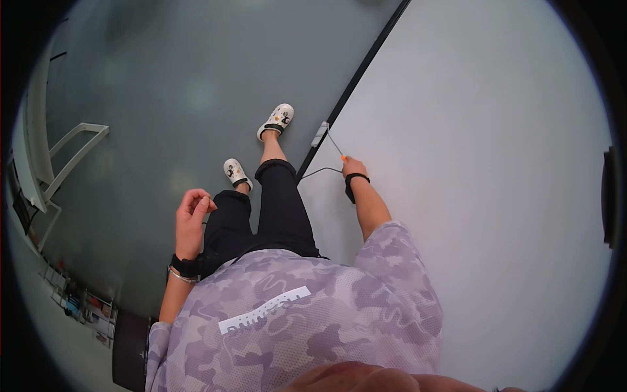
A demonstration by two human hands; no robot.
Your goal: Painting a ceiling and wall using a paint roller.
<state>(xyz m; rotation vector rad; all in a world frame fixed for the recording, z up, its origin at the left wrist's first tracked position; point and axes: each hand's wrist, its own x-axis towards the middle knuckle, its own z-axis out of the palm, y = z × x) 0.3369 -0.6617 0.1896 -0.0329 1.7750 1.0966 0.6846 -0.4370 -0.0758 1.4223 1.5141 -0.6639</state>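
Roller (320,134): likely light, soft; best held by orange handle (344,158)
Right hand (354,167): gripping handle
Left hand (193,212): curled, closure unclear

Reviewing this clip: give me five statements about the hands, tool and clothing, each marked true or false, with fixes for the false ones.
1. The right hand grips the roller by its handle. True.
2. The left hand holds a second roller. False: no object shows in it; its fingers are curled.
3. Only one wrist wears a black band. False: both do.
4. The shoes are white with black straps. True.
5. The roller's head is mid-surface on the white panel. False: it is at the black strip along its edge.
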